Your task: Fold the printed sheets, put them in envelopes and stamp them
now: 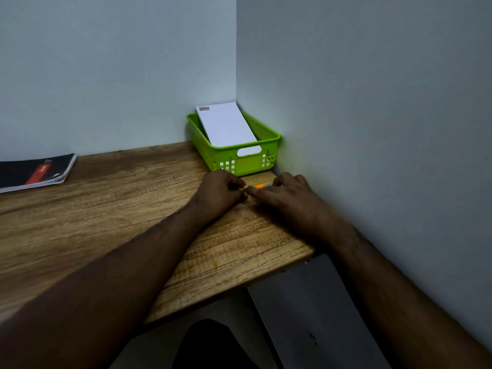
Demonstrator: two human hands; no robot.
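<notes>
While one stamped envelope stands finished, both my hands work at a small orange item in the desk corner.

Wooden desk (111, 209): no printed sheets or loose envelopes visible on it, so what remains I cannot judge. Green basket (271, 145), in the wall corner: holds a white envelope (226, 126) leaning upright, stamp (204, 108) at its top corner. Left hand (217, 194): fingers curled, pinching the orange item (259, 185) at its near end. Right hand (288, 197): fingers curled over its far end, forefinger extended along it. Item's identity: cannot tell.
</notes>
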